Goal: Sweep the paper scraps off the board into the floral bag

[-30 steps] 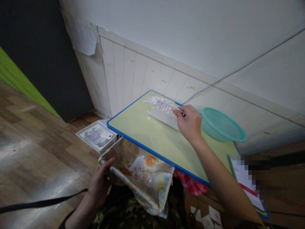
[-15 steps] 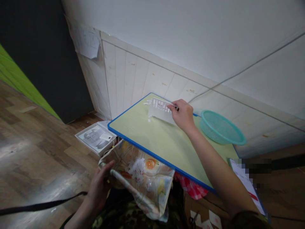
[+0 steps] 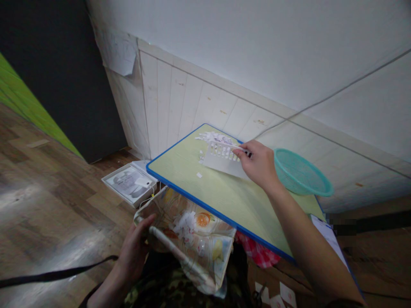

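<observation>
My right hand [image 3: 259,164] is closed on a white sheet with a row of cut-out slots [image 3: 224,159], held edge-down on the pale green table with a blue rim [image 3: 180,184]. Small white paper scraps [image 3: 214,137] lie at the table's far corner beyond the sheet, and one loose scrap [image 3: 199,175] sits nearer me. My left hand [image 3: 136,250] grips the rim of a printed plastic bag [image 3: 192,239] held open below the table's near edge; white scraps lie inside it.
A teal mesh basket [image 3: 300,173] stands on the table to the right of my right hand. A white box [image 3: 130,183] lies on the wooden floor to the left. Papers [image 3: 327,237] rest at the table's right end. White wall panelling runs behind the table.
My right hand drew the slotted sheet back toward me and slightly right, away from the scrap pile. A loose scrap now lies on the table in front. My left hand keeps the bag.
</observation>
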`<control>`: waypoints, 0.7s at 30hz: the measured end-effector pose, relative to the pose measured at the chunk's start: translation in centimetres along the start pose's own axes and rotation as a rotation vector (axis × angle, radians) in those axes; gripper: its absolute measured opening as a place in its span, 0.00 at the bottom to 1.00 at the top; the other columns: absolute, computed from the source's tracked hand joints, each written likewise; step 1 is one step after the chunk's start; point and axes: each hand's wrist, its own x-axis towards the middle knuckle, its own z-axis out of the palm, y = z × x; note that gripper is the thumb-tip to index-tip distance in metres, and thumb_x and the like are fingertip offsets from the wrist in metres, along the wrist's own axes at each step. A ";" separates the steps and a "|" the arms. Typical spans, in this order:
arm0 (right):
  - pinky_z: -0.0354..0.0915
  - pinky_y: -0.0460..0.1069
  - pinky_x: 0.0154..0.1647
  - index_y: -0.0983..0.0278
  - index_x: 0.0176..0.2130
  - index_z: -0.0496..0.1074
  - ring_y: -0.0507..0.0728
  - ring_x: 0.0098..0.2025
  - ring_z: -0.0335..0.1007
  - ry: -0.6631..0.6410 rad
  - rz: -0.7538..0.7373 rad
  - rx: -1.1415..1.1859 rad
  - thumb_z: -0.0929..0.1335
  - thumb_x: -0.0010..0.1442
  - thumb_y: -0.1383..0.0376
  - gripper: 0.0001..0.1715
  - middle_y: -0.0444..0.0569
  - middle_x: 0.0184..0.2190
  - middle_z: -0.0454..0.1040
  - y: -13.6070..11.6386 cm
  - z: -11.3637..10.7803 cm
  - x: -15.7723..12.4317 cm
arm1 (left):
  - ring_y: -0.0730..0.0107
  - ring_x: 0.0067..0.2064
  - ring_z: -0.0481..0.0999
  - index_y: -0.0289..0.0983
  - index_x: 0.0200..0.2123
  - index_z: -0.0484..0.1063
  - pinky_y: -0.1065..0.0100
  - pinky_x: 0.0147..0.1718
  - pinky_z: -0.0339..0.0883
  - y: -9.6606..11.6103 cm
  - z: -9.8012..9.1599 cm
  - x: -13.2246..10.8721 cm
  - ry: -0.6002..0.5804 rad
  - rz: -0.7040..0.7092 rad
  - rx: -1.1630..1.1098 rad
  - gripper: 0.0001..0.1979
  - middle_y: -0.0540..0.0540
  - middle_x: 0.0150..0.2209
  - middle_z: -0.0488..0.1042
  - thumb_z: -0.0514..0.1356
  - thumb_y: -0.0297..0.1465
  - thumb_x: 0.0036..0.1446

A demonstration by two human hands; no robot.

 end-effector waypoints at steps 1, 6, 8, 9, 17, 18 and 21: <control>0.68 0.54 0.40 0.61 0.35 0.79 0.61 0.36 0.76 0.014 0.005 -0.006 0.71 0.67 0.57 0.12 0.52 0.34 0.81 0.0 0.0 0.0 | 0.57 0.28 0.80 0.37 0.44 0.78 0.62 0.23 0.74 0.1 0.1 0.0 -0.007 -0.002 0.000 0.18 0.45 0.32 0.82 0.70 0.35 0.50; 0.68 0.55 0.41 0.61 0.35 0.78 0.62 0.37 0.76 0.044 0.033 -0.019 0.70 0.67 0.60 0.10 0.53 0.35 0.81 0.3 1.5 0.5 | 0.58 0.29 0.80 0.36 0.43 0.78 0.63 0.24 0.74 0.3 0.3 -0.3 0.005 0.008 -0.013 0.16 0.45 0.33 0.83 0.69 0.35 0.51; 0.68 0.55 0.41 0.62 0.35 0.78 0.62 0.37 0.76 0.034 0.040 -0.018 0.70 0.66 0.61 0.09 0.54 0.35 0.81 0.3 2.1 0.7 | 0.58 0.27 0.79 0.36 0.41 0.78 0.63 0.22 0.73 0.3 0.3 -0.4 0.000 0.010 -0.009 0.15 0.45 0.30 0.82 0.70 0.36 0.50; 0.69 0.55 0.41 0.62 0.35 0.78 0.62 0.37 0.76 0.025 0.041 -0.016 0.70 0.66 0.61 0.09 0.54 0.34 0.81 0.3 2.3 0.7 | 0.58 0.27 0.79 0.36 0.41 0.78 0.62 0.22 0.73 0.2 0.3 -0.4 -0.003 0.011 -0.007 0.15 0.45 0.30 0.82 0.70 0.36 0.50; 0.68 0.54 0.40 0.61 0.35 0.79 0.61 0.36 0.76 0.008 -0.005 0.014 0.72 0.66 0.58 0.11 0.52 0.33 0.81 0.2 0.3 0.2 | 0.57 0.32 0.81 0.37 0.47 0.78 0.62 0.26 0.75 0.1 0.2 -0.2 0.009 -0.004 -0.019 0.19 0.45 0.35 0.83 0.70 0.35 0.51; 0.68 0.54 0.40 0.61 0.35 0.79 0.61 0.36 0.76 0.022 -0.004 0.020 0.72 0.66 0.58 0.11 0.52 0.34 0.81 0.2 0.3 0.2 | 0.58 0.31 0.81 0.37 0.46 0.78 0.63 0.25 0.75 0.1 0.2 -0.2 0.012 -0.001 -0.025 0.20 0.45 0.35 0.83 0.71 0.35 0.50; 0.68 0.54 0.40 0.62 0.35 0.79 0.61 0.36 0.76 0.036 -0.009 0.036 0.71 0.66 0.60 0.10 0.52 0.34 0.81 -0.2 0.7 0.1 | 0.60 0.29 0.79 0.37 0.44 0.77 0.66 0.20 0.70 -0.1 0.0 -0.2 0.022 0.012 -0.035 0.20 0.46 0.33 0.82 0.72 0.37 0.47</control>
